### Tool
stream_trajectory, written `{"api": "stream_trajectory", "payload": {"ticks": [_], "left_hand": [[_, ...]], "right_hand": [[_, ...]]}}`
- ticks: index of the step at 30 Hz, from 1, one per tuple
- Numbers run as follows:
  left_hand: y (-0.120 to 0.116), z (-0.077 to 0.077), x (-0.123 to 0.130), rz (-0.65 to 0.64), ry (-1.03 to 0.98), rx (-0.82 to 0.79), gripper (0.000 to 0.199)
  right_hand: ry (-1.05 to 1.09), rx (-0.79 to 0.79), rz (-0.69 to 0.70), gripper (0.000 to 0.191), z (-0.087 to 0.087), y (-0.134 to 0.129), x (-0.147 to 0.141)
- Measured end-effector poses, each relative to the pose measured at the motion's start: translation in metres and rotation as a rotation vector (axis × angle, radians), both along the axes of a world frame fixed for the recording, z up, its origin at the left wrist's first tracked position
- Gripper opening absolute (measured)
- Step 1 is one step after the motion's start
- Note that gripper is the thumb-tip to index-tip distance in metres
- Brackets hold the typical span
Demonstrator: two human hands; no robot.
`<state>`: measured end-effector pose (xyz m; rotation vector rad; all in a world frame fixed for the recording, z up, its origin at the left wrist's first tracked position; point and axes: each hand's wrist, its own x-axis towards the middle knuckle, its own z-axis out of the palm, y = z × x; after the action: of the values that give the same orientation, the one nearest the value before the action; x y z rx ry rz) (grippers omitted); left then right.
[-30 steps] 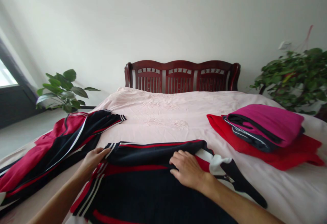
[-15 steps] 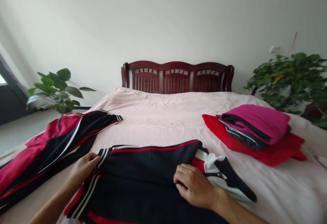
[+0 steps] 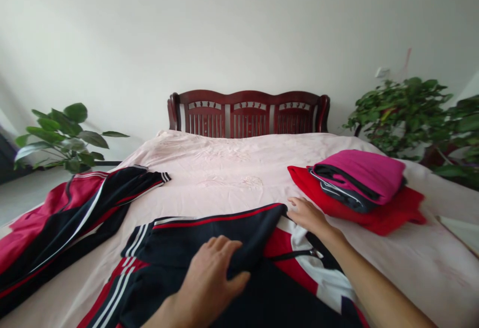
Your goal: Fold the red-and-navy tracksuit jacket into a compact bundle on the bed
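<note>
A navy track jacket point(image 3: 209, 228) with red and white stripes lies spread on the pink bed cover point(image 3: 209, 168), its upper part folded over on itself. My left hand point(image 3: 209, 278) rests palm down on the navy fabric near the middle, holding nothing. My right hand point(image 3: 307, 215) lies at the far edge of the fold, fingers on the cloth and not visibly gripping. A metal zip pull point(image 3: 295, 254) shows just below it. The lower part of the jacket runs out of view.
A red and navy striped garment point(image 3: 86, 208) lies at the bed's left side. A magenta and navy folded stack point(image 3: 355, 180) sits on red cloth point(image 3: 396, 215) to the right. Beyond stand a dark wooden headboard point(image 3: 249, 113) and potted plants point(image 3: 63, 138) point(image 3: 396, 113).
My left hand has moved from the jacket's left edge toward its middle. My right hand has moved up to the far edge of the fold. The view has shifted slightly.
</note>
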<state>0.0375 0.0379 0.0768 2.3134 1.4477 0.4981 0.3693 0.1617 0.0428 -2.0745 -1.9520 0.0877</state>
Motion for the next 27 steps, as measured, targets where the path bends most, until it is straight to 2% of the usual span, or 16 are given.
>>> {"api": "stream_trajectory", "payload": {"ticks": [3,6,9,12,17,21,24,27], "left_hand": [[0.002,-0.012,0.056,-0.036,0.116,-0.009,0.070],[0.016,-0.026,0.074,0.009,0.210,-0.021,0.066],[0.026,-0.034,0.068,-0.053,0.215,-0.026,0.061],[0.025,-0.038,0.060,-0.157,0.188,0.001,0.060],[0.020,-0.040,0.058,-0.188,0.204,-0.009,0.060],[0.018,-0.037,0.056,-0.214,0.134,-0.007,0.052],[0.017,-0.036,0.053,-0.229,0.087,-0.019,0.049],[0.017,-0.036,0.050,-0.250,0.073,-0.031,0.051]], "right_hand": [[0.073,-0.102,0.035,0.054,-0.006,0.009,-0.001],[0.093,-0.081,0.074,0.056,-0.012,0.015,-0.004],[0.107,-0.031,0.122,0.051,-0.016,0.020,-0.003],[0.148,0.036,0.137,0.049,-0.022,0.023,0.000],[0.190,-0.008,0.145,0.047,-0.033,0.023,0.011],[0.207,-0.035,0.091,0.052,-0.022,0.023,0.016],[0.173,0.072,0.091,0.054,-0.007,0.017,-0.007],[0.034,0.214,0.259,0.048,-0.005,0.004,-0.050]]}}
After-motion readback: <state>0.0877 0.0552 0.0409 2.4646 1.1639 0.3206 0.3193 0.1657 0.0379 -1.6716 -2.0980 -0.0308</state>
